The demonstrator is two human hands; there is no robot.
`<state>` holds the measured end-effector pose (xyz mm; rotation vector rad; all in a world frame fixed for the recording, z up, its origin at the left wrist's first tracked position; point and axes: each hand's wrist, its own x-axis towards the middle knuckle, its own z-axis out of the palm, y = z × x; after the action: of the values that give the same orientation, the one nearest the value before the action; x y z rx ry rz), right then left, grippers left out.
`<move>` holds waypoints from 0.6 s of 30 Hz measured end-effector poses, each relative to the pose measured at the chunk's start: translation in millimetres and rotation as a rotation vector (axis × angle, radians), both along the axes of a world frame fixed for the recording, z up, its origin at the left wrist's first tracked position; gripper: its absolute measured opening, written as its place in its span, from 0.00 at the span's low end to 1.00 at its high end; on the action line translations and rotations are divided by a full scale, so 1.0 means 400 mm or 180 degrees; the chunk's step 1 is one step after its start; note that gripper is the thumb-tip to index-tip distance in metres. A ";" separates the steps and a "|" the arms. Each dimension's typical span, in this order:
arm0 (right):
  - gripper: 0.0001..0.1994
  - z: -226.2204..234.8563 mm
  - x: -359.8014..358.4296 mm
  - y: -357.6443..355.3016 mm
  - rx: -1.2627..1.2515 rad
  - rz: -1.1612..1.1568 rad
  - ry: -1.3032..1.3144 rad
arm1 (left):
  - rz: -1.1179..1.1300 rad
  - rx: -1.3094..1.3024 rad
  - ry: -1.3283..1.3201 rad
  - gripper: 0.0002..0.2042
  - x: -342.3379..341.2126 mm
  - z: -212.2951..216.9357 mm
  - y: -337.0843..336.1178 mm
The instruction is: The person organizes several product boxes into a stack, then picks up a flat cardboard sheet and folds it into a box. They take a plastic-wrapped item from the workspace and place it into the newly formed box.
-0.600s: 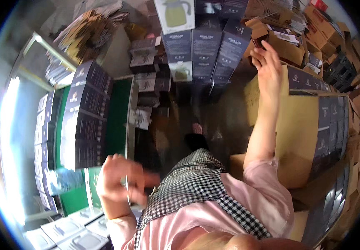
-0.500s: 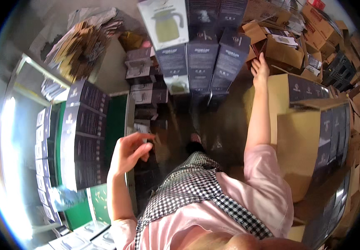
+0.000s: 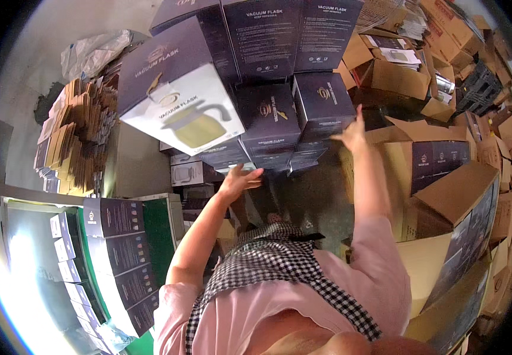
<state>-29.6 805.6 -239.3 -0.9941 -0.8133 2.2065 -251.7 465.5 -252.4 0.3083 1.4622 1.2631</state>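
In front of me rises a stack of dark purple vacuum flask boxes (image 3: 266, 115). At its upper left, one flask box (image 3: 197, 121) sits askew, its white face picturing a green jug. My left hand (image 3: 239, 183) is open at the lower near edge of the stack, fingers stretched toward the right. Beside the right-hand flask box (image 3: 325, 103) is my right hand (image 3: 353, 133), also open, with fingers spread along its side. Whether either hand touches the cardboard, I cannot tell.
Open brown cartons (image 3: 427, 219) holding flask boxes stand at my right. Beyond them are piled more cartons (image 3: 395, 77) and a black crate (image 3: 478, 92). At the left, flask boxes (image 3: 120, 254) line a green-topped bench (image 3: 158, 225), with stacked flat cardboard (image 3: 81, 139) behind.
The box stack now appears nearer and larger. My left hand has moved forward and right to its lower edge; my right hand has come back slightly and left, beside the right box.
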 end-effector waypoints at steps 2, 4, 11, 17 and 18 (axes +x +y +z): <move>0.46 -0.107 0.021 -0.018 0.0157 -0.0229 -0.0240 | 0.0236 0.0074 -0.0510 0.46 0.030 -0.053 0.080; 0.45 -0.170 0.014 0.001 0.0254 -0.0417 -0.0168 | 0.0394 0.0095 -0.0716 0.45 0.047 -0.077 0.186; 0.32 -0.104 -0.048 -0.132 0.0278 -0.0650 -0.0127 | 0.0069 -0.0792 0.0197 0.39 0.044 0.126 0.219; 0.35 -0.145 -0.137 -0.196 0.0294 -0.0547 -0.0172 | -0.0546 -0.0079 0.1750 0.32 -0.094 -0.023 0.049; 0.35 -0.202 -0.137 -0.216 0.0274 -0.0530 -0.0228 | -0.0788 -0.0282 0.2155 0.32 -0.099 0.001 -0.029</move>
<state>-84.4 719.4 -320.3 -1.0640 -0.8195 1.9890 -291.1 453.8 -252.2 0.8914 1.9642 0.9233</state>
